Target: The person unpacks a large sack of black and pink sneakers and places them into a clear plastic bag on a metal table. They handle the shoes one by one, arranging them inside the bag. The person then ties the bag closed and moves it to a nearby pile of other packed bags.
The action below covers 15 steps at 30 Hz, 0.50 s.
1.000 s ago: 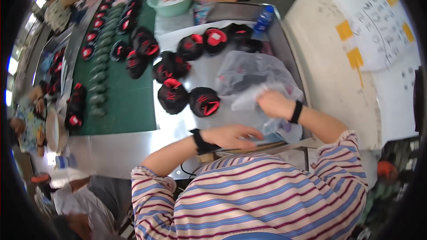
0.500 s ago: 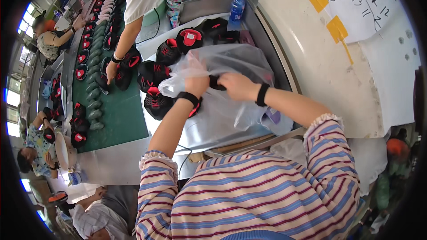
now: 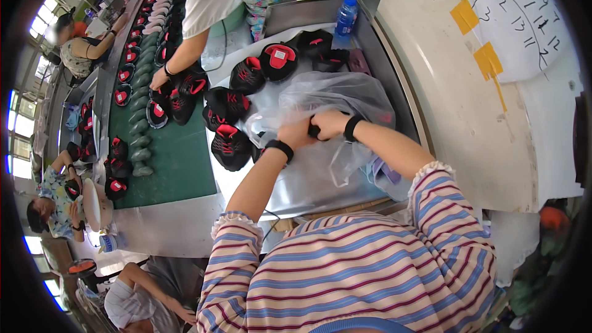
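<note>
A person in a cream shirt with blue and maroon stripes (image 3: 364, 259) works over a shiny, raised-edge metal tabletop (image 3: 296, 191). The left hand (image 3: 295, 134), blurred, and the right hand (image 3: 331, 124) meet side by side at the near edge of a translucent plastic bag (image 3: 345, 91), which lies crumpled on the tabletop. The right fingers curl beside a small dark object (image 3: 313, 129), mostly hidden; whether either hand pinches it or the plastic cannot be told. Black shoes with red linings (image 3: 231, 147) stand in a curve left of and beyond the bag, with a blue plastic bottle (image 3: 346, 16) near the far end. Across a green belt (image 3: 179, 179) bearing more shoes, a co-worker's hand (image 3: 159, 79) reaches down among them.
</note>
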Available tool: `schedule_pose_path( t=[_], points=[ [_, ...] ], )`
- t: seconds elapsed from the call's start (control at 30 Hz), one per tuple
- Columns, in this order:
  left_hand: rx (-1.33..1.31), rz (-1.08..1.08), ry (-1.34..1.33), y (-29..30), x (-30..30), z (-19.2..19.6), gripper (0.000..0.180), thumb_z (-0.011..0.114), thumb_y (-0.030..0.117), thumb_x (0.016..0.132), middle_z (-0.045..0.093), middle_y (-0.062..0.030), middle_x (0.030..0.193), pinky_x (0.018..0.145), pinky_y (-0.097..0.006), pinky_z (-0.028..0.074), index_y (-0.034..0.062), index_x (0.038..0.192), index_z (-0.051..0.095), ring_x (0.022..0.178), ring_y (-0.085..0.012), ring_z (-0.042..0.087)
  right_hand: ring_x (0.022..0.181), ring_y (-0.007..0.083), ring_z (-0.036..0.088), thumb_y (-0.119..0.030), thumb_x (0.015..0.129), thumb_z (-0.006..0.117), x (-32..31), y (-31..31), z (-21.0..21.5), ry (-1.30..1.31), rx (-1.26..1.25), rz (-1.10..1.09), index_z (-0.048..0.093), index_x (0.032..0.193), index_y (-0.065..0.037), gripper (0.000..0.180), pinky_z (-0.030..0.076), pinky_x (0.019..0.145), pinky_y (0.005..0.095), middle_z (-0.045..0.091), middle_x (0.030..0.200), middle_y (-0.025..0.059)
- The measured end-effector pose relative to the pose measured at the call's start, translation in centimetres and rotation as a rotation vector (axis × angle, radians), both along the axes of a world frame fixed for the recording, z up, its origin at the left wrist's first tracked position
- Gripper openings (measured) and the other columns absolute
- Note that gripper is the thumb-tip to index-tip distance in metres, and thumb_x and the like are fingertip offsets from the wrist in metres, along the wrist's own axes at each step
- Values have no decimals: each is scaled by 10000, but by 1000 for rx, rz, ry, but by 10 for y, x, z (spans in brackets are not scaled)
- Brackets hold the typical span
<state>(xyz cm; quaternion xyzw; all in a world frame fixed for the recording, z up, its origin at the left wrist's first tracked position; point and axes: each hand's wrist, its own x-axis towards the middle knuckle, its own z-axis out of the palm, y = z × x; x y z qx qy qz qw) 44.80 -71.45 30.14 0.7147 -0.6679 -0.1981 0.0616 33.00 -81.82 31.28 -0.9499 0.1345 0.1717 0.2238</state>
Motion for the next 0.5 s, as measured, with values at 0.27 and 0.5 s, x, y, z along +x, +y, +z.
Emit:
schedule_pose_path(
  t=[0.27,0.5],
  points=[
    [-39,76,727,1,40,48,250,721,189,678,620,-110,944,711,-325,445,27,823,596,841,-242,572,1125,321,450,-394,697,636,-12,-69,4,-256,-407,-313,545,1105,-105,509,342,924,474,532,1157,128],
    [-774,-56,470,50,25,50,153,635,18,665,592,-96,1017,947,-416,355,30,771,525,1147,-344,438,939,258,478,-182,639,668,-11,-29,-24,-360,-816,-110,490,1126,-111,524,351,786,448,509,954,78]
  ],
)
